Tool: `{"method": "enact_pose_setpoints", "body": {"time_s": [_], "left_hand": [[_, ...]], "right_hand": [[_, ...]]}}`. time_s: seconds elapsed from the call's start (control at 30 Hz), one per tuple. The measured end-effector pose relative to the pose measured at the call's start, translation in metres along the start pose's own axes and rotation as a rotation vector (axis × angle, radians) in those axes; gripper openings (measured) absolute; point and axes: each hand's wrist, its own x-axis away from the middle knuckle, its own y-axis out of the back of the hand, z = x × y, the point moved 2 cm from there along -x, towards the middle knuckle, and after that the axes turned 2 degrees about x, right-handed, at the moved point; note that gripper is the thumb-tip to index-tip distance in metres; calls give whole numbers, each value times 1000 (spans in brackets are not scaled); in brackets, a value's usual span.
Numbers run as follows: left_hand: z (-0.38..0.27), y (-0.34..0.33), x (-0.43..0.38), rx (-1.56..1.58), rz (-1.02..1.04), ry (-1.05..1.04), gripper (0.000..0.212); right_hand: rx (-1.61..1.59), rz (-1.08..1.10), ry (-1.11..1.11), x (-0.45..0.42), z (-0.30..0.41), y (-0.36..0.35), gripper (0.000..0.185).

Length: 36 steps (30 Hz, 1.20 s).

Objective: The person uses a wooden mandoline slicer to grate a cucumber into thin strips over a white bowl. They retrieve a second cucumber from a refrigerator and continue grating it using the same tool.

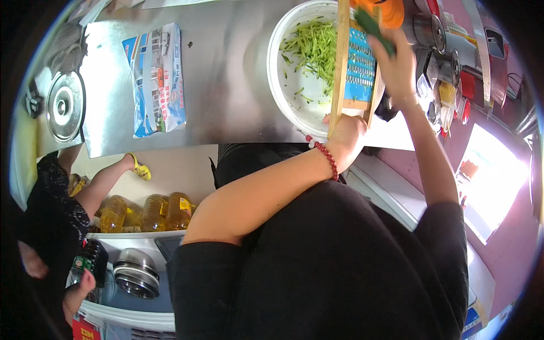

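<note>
My left hand (349,134), with a red bead bracelet at the wrist, grips the near end of a wood-framed grater (338,63). The grater has a blue grating plate (361,68) and leans over the right side of a white round basin (274,72). Inside the basin lies a heap of green shreds (312,51), probably cucumber; part of it is hidden by the frame. My right hand (397,63) holds a dark green cucumber piece (375,29) over the upper part of the plate. Whether the piece touches the plate I cannot tell.
A blue-and-white plastic packet (159,80) lies on the steel table (221,76). An orange bowl (391,12) stands beyond the grater. Lidded steel containers (429,34) crowd the right. Another person (51,204) is at the left, near oil bottles (155,212) and stacked steel bowls (136,272).
</note>
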Motion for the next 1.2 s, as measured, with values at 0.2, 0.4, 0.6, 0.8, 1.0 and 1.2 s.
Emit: {"method": "enact_pose_setpoints", "body": {"time_s": [0.2,0.4,0.6,0.8,1.0,1.2], "left_hand": [[9,21,-2,1,125,5,11],[13,25,-13,68,113,164,11],[38,30,-18,53,-20,48,6],[39,21,-15,40,112,23,6],[42,30,-17,28,113,71,5],[47,32,-18,156,10,47,7]], "right_hand": [[-175,198,-127,7,7,60,24],[-162,211,-25,69,8,33,23],[-170,-23,-75,-26,6,19,23],[-171,186,15,46,26,52,21],[-29,13,81,4,21,8,22],[-257,15,89,-65,21,35,21]]}}
